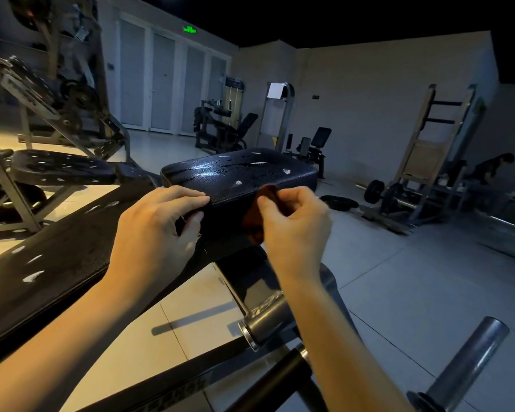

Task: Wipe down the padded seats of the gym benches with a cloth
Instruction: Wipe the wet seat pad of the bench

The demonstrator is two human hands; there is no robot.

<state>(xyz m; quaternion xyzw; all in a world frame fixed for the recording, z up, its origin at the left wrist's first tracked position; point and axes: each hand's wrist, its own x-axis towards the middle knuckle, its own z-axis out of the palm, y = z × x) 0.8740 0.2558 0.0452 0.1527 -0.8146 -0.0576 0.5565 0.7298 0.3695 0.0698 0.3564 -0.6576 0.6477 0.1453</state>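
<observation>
Steel peg [470, 355] at lower right, nearest camera, pointing up off bench frame below seat pad [241, 176]. Both bare forearms reach forward to seat pad's near edge. Left hand [158, 230] grips near-left corner of seat pad, fingers over top, thumb under edge. Right hand [295, 218] pinches dark reddish cloth [254, 215] between thumb and fingers; cloth hangs against seat pad's near side face. Seat pad top glossy black, light glints. Long back pad [57, 263] runs left of seat pad. Barbell [378, 193] on floor, right of seat pad.
</observation>
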